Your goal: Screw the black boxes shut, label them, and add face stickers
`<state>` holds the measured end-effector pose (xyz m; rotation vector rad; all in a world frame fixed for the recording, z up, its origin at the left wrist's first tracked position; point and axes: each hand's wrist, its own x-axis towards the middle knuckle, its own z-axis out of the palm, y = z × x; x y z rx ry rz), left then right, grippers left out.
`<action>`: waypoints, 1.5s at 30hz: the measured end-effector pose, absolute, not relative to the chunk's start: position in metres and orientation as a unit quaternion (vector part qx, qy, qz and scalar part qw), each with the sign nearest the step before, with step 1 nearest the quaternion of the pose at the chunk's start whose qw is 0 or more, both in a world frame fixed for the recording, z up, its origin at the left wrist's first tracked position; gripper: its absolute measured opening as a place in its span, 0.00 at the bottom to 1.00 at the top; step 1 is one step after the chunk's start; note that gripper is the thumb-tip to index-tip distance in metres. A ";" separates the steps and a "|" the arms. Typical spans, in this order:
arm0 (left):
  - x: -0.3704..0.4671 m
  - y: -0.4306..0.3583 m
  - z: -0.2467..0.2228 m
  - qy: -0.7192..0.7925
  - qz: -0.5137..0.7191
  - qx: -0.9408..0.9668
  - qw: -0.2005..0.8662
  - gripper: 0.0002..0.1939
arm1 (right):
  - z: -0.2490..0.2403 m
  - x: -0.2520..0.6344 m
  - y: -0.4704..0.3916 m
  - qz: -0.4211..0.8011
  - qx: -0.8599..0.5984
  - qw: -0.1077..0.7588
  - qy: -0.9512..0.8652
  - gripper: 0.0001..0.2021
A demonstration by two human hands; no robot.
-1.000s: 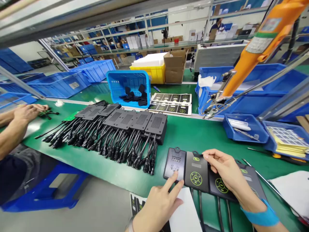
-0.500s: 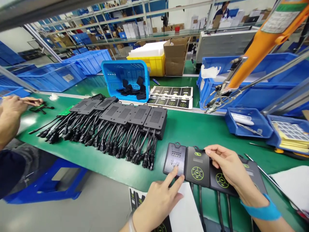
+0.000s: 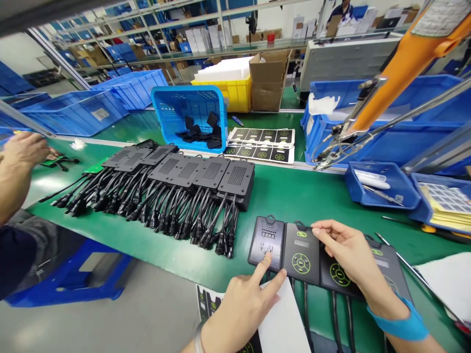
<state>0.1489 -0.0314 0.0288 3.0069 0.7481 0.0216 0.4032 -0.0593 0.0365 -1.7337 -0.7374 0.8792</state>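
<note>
Left hand (image 3: 241, 305), spread, gripping nothing, touches the unlabelled controller (image 3: 257, 245); right hand (image 3: 349, 247), near-pinched, grip unclear, should press the adjoining panel (image 3: 302, 250) evenly.

Passage over a green workbench, as seen by an onlooker. A band of bare green worktop (image 3: 294, 189) extends behind the row of black controllers (image 3: 301, 255), bounded at the rear by sheets of printed labels (image 3: 259, 152) and at the right by a small blue bin (image 3: 382, 189); a hand could cross here. A narrower gap separates the leftmost controller from the stacked black vented housings (image 3: 235, 179), whose bundled cables (image 3: 196, 225) obstruct the near side. Overhead at the right, an orange arm (image 3: 395, 73) and its metal linkage (image 3: 340, 139) block a high approach to the large blue bin (image 3: 371, 137). The left hand (image 3: 245, 301) closes the leftmost controller's near side; the right hand (image 3: 344, 247) spans the row farther right.
</note>
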 end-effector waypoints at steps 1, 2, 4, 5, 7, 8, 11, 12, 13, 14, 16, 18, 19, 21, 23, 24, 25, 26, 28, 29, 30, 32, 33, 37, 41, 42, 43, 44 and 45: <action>0.149 -0.031 0.029 0.242 0.008 0.970 0.022 0.29 | 0.035 0.403 -0.059 0.360 -0.720 0.505 -0.311 0.24; 0.149 -0.031 0.029 0.242 0.009 0.970 0.022 0.29 | 0.034 0.404 -0.060 0.355 -0.723 0.502 -0.316 0.24; 0.150 -0.031 0.029 0.244 0.008 0.970 0.022 0.29 | 0.031 0.405 -0.060 0.350 -0.729 0.490 -0.326 0.23; 0.150 -0.031 0.028 0.245 0.006 0.969 0.022 0.30 | 0.030 0.405 -0.060 0.348 -0.733 0.483 -0.330 0.23; 0.149 -0.032 0.028 0.246 0.005 0.969 0.020 0.30 | 0.029 0.406 -0.060 0.347 -0.737 0.472 -0.336 0.22; 0.149 -0.032 0.027 0.246 0.006 0.969 0.020 0.30 | 0.029 0.406 -0.059 0.347 -0.739 0.469 -0.337 0.22; 0.148 -0.032 0.026 0.245 0.014 0.969 0.020 0.31 | 0.029 0.406 -0.058 0.345 -0.744 0.463 -0.336 0.22; 0.148 -0.032 0.026 0.245 0.016 0.969 0.021 0.31 | 0.028 0.406 -0.058 0.345 -0.746 0.460 -0.337 0.22; 0.148 -0.032 0.026 0.244 0.016 0.969 0.021 0.30 | 0.028 0.406 -0.058 0.345 -0.747 0.458 -0.337 0.22; 0.148 -0.032 0.027 0.244 0.015 0.970 0.021 0.30 | 0.028 0.406 -0.059 0.346 -0.748 0.456 -0.337 0.22; 0.148 -0.032 0.027 0.244 0.012 0.969 0.021 0.30 | 0.027 0.406 -0.059 0.345 -0.749 0.453 -0.338 0.22; 0.149 -0.032 0.028 0.244 0.014 0.970 0.020 0.30 | 0.027 0.406 -0.059 0.342 -0.751 0.451 -0.340 0.22; 0.149 -0.032 0.028 0.243 0.016 0.970 0.020 0.30 | 0.027 0.406 -0.060 0.340 -0.752 0.449 -0.342 0.22; 0.149 -0.032 0.027 0.242 0.021 0.970 0.021 0.31 | 0.029 0.405 -0.059 0.338 -0.755 0.445 -0.344 0.22; 0.149 -0.032 0.027 0.243 0.029 0.969 0.023 0.32 | 0.030 0.405 -0.059 0.334 -0.758 0.439 -0.347 0.22; 0.149 -0.032 0.027 0.243 0.037 0.969 0.024 0.32 | 0.031 0.405 -0.059 0.332 -0.760 0.435 -0.349 0.22; 0.149 -0.032 0.027 0.243 0.047 0.969 0.023 0.32 | 0.032 0.406 -0.058 0.330 -0.762 0.432 -0.352 0.23; 0.149 -0.032 0.027 0.243 0.057 0.968 0.023 0.31 | 0.032 0.406 -0.059 0.328 -0.765 0.427 -0.354 0.23; 0.150 -0.032 0.027 0.246 0.074 0.966 0.022 0.31 | 0.033 0.406 -0.059 0.322 -0.771 0.416 -0.358 0.24; 0.150 -0.032 0.028 0.247 0.078 0.966 0.022 0.31 | 0.033 0.406 -0.059 0.318 -0.775 0.411 -0.361 0.24; 0.150 -0.031 0.028 0.248 0.080 0.965 0.022 0.31 | 0.033 0.405 -0.059 0.311 -0.778 0.406 -0.366 0.25; 0.151 -0.031 0.028 0.247 0.082 0.965 0.024 0.32 | 0.031 0.404 -0.060 0.284 -0.784 0.397 -0.384 0.23; 0.151 -0.031 0.028 0.246 0.083 0.965 0.026 0.32 | 0.030 0.404 -0.060 0.261 -0.786 0.394 -0.399 0.22; 0.148 -0.030 0.026 0.249 0.076 0.965 0.041 0.32 | 0.024 0.403 -0.062 0.133 -0.785 0.351 -0.492 0.23; 0.141 -0.031 0.030 0.262 0.111 0.952 0.115 0.24 | 0.029 0.397 -0.071 0.007 -0.798 0.264 -0.542 0.35; 0.140 -0.031 0.033 0.265 0.143 0.943 0.144 0.22 | 0.033 0.391 -0.075 0.027 -0.792 0.264 -0.550 0.34; 0.139 -0.032 0.036 0.266 0.184 0.930 0.172 0.20 | 0.039 0.384 -0.080 0.081 -0.778 0.275 -0.559 0.33; 0.139 -0.033 0.040 0.267 0.230 0.915 0.198 0.19 | 0.045 0.376 -0.084 0.164 -0.754 0.292 -0.566 0.31; 0.139 -0.034 0.044 0.265 0.275 0.898 0.220 0.19 | 0.052 0.368 -0.089 0.260 -0.718 0.307 -0.567 0.31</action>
